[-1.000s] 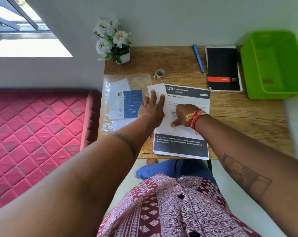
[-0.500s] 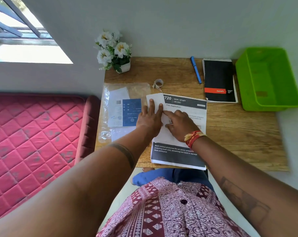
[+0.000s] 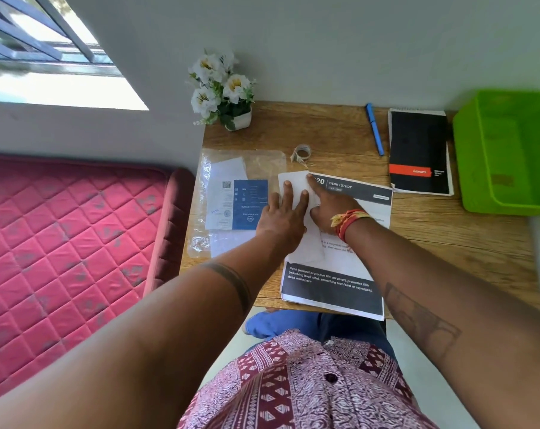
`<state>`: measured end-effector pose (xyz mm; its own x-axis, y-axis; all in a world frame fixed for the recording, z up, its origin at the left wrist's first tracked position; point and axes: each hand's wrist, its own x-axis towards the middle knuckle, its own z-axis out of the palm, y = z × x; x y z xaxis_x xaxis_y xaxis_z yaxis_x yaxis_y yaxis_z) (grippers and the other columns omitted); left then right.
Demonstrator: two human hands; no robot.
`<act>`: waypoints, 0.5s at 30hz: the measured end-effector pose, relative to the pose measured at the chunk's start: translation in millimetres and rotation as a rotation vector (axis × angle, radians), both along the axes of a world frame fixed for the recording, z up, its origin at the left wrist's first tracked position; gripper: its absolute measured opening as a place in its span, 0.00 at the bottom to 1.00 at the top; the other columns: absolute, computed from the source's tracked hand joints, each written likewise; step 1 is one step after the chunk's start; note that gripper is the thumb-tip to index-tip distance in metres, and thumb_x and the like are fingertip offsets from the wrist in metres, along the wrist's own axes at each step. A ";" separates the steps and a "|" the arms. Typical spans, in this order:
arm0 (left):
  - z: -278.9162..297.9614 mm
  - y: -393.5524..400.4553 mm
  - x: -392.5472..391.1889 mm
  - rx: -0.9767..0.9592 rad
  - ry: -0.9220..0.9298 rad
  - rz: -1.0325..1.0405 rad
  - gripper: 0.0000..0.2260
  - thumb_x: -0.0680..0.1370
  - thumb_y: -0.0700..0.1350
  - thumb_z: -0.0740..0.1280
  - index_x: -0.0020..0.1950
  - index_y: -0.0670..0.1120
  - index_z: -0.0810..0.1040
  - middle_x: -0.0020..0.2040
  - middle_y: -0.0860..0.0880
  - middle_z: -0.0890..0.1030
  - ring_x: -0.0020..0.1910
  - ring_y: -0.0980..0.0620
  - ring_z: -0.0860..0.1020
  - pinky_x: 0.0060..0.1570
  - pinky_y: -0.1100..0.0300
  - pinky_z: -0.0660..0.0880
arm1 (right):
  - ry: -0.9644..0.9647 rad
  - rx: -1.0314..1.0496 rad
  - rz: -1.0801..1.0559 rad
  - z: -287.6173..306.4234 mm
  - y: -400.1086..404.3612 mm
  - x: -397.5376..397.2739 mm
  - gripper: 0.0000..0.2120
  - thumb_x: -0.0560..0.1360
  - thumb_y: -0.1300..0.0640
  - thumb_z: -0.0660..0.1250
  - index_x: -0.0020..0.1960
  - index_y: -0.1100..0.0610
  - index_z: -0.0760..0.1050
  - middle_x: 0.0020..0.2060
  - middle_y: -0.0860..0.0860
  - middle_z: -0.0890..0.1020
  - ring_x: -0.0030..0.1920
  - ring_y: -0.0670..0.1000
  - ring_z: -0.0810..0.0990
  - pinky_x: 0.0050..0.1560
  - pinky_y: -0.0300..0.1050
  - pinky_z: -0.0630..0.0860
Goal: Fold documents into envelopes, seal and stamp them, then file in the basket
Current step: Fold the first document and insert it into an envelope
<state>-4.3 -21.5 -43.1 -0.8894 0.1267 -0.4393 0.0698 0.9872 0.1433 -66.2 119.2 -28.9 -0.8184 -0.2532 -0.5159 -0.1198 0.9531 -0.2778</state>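
Observation:
A long white folded paper (image 3: 295, 183) lies on top of a printed sheet (image 3: 352, 230) with dark header and footer bands, near the middle of the wooden desk (image 3: 432, 236). My left hand (image 3: 282, 216) presses flat on the white paper with straight fingers. My right hand (image 3: 329, 205), with red and yellow threads at the wrist, lies beside it with a finger stretched to the paper's far right corner. The green basket (image 3: 479, 168) stands at the desk's right end.
A clear plastic sleeve (image 3: 262, 162) with a blue-and-white card (image 3: 240, 202) lies left of the paper. A tape roll (image 3: 302, 152), blue pen (image 3: 374, 129), black notebook (image 3: 418, 150) and flower pot (image 3: 231, 97) sit behind. A pink mattress (image 3: 61, 243) borders the desk's left.
My right hand has slid along the white paper from its near part up to its far corner. My left hand has stayed pressed on the paper. The camera has tilted down.

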 end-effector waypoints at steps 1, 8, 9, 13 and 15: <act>0.0 -0.1 -0.1 0.001 0.000 0.000 0.37 0.84 0.56 0.62 0.85 0.52 0.42 0.84 0.41 0.37 0.81 0.34 0.46 0.76 0.41 0.59 | -0.012 0.008 0.009 0.3 0.3 -4.4 0.38 0.78 0.48 0.60 0.81 0.36 0.42 0.63 0.63 0.80 0.57 0.62 0.81 0.55 0.50 0.77; -1.2 0.5 -0.3 0.006 0.006 0.003 0.37 0.84 0.55 0.62 0.85 0.53 0.42 0.84 0.41 0.37 0.81 0.34 0.46 0.76 0.40 0.59 | -0.013 0.003 0.021 0.1 1.9 -14.5 0.37 0.78 0.43 0.58 0.81 0.36 0.42 0.69 0.57 0.77 0.64 0.63 0.79 0.62 0.53 0.76; -1.8 0.7 -0.2 0.004 0.006 0.002 0.37 0.84 0.55 0.62 0.85 0.53 0.42 0.84 0.40 0.37 0.81 0.33 0.46 0.76 0.40 0.59 | -0.001 -0.009 0.014 -1.6 3.1 -13.6 0.36 0.79 0.42 0.57 0.81 0.36 0.42 0.70 0.57 0.77 0.65 0.63 0.79 0.64 0.54 0.76; -2.7 -0.5 0.1 0.006 0.004 0.002 0.37 0.84 0.55 0.62 0.85 0.53 0.43 0.84 0.41 0.38 0.81 0.33 0.47 0.76 0.39 0.59 | 0.025 -0.031 0.010 -7.0 9.7 -8.0 0.39 0.80 0.40 0.62 0.82 0.40 0.41 0.71 0.59 0.76 0.66 0.64 0.78 0.63 0.55 0.76; -2.1 -0.1 -0.3 -0.003 0.002 0.001 0.37 0.84 0.55 0.62 0.85 0.53 0.43 0.84 0.41 0.38 0.81 0.33 0.47 0.76 0.39 0.59 | 0.024 -0.046 -0.007 -7.2 10.5 -4.5 0.41 0.79 0.40 0.65 0.82 0.40 0.42 0.70 0.60 0.76 0.65 0.64 0.78 0.62 0.54 0.76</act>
<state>-4.6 -21.6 -45.3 -0.8901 0.1246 -0.4384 0.0695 0.9877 0.1397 -70.7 129.8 -36.2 -0.8323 -0.2703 -0.4839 -0.1205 0.9404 -0.3181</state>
